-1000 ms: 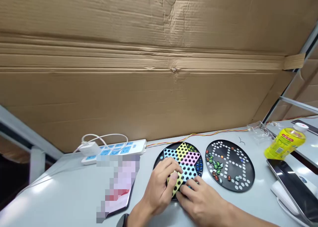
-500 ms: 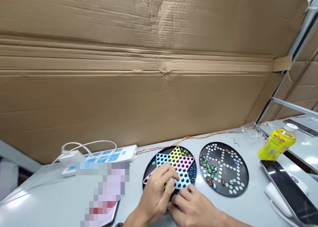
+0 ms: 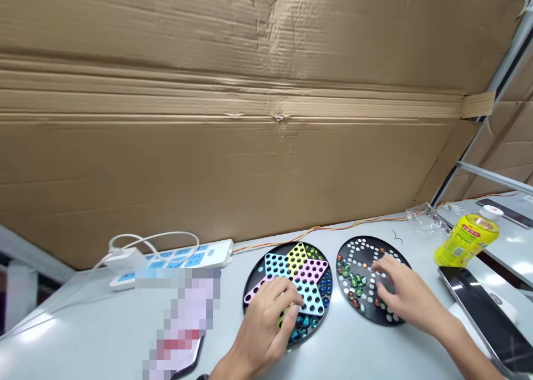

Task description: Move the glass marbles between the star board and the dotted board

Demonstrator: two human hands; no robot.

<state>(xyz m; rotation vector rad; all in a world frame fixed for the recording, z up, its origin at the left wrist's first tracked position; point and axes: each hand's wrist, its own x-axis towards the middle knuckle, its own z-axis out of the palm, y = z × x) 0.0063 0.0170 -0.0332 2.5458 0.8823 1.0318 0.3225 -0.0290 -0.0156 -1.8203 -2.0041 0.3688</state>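
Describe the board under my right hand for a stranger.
On the pale table below the cardboard sheet sit two round black boards. Yours is nearer the yellow bottle, with white dots and loose marbles, not its neighbour's coloured star.

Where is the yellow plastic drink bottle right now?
In the head view, the yellow plastic drink bottle lies at the far right, just beyond a dark-screened tablet and right of a crumpled clear plastic bag.
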